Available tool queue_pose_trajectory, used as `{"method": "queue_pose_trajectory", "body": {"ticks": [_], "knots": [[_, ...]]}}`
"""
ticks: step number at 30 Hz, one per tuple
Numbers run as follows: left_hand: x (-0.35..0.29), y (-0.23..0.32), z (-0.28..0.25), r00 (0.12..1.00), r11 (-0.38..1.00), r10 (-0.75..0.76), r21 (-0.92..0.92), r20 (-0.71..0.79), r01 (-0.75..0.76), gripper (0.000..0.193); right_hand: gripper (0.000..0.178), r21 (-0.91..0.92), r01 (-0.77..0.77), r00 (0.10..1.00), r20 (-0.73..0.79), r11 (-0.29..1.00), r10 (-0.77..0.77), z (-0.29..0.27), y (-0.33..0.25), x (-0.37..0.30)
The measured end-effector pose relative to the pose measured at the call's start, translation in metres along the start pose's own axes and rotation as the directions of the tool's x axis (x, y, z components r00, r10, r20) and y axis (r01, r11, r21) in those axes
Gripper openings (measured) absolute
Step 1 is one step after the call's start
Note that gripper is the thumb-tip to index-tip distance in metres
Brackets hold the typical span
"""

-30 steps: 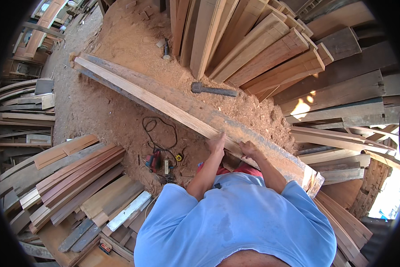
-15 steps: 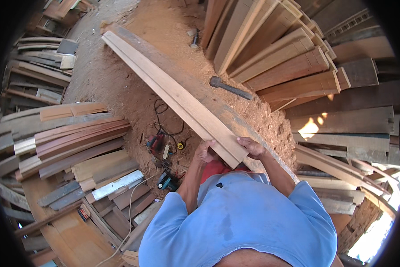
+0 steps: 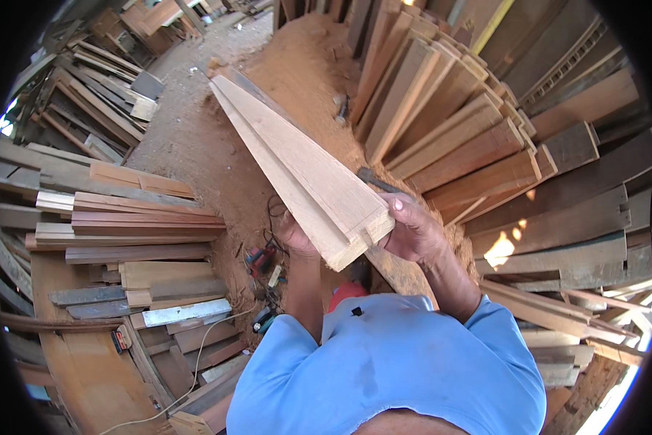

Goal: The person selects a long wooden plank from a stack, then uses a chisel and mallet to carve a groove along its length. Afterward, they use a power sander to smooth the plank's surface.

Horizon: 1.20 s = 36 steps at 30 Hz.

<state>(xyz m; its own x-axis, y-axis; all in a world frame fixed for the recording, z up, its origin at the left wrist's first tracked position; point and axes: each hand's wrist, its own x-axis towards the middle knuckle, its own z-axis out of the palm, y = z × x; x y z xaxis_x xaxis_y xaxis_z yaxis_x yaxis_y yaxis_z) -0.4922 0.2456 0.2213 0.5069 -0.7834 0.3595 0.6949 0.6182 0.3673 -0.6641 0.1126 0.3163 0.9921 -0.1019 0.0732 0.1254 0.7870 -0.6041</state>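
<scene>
I hold the near end of a long pale wooden plank [image 3: 297,159] that runs away from me toward the upper left, its far end over the sawdust-covered ground. My left hand [image 3: 295,238] grips the plank's underside on the left. My right hand [image 3: 413,230] clasps its right edge near the cut end. The plank looks like two boards stacked together, with a stepped end face. My blue shirt fills the lower middle of the view.
Stacks of planks [image 3: 123,232] lie on the left; more boards [image 3: 471,145] lean at the right. Small power tools and a cable [image 3: 264,264] lie on the sawdust [image 3: 195,145] below the plank. A red object [image 3: 344,293] sits near my waist.
The plank's near end has risen from the pile at the right and swung toward me. Both hands have shifted along to its cut end, and the view has turned.
</scene>
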Motion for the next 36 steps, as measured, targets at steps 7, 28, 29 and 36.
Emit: {"method": "queue_pose_trajectory", "body": {"ticks": [7, 28, 29, 36], "knots": [[0.035, 0.003, 0.061, 0.986, 0.99, 0.138, 0.037, -0.095, -0.135, 0.111, 0.079, 0.028, 0.09, 0.996, 0.022, 0.996, -0.09, 0.056, -0.007, 0.017], [0.052, 0.075, 0.055, 0.981, 0.969, 0.176, -0.159, -0.085, -0.187, 0.079, 0.056, -0.259, 0.166, 0.986, 0.052, 0.952, -0.158, 0.126, -0.02, 0.055], [0.054, 0.074, 0.06, 0.975, 0.968, 0.176, -0.156, -0.136, -0.197, 0.08, 0.056, -0.254, 0.169, 0.986, 0.037, 0.952, -0.165, 0.125, -0.022, 0.055], [0.051, 0.071, 0.09, 0.904, 0.926, 0.341, 0.261, -0.258, -0.274, 0.076, 0.051, -0.232, 0.156, 0.987, 0.066, 0.96, -0.145, 0.117, -0.024, 0.061]]}}
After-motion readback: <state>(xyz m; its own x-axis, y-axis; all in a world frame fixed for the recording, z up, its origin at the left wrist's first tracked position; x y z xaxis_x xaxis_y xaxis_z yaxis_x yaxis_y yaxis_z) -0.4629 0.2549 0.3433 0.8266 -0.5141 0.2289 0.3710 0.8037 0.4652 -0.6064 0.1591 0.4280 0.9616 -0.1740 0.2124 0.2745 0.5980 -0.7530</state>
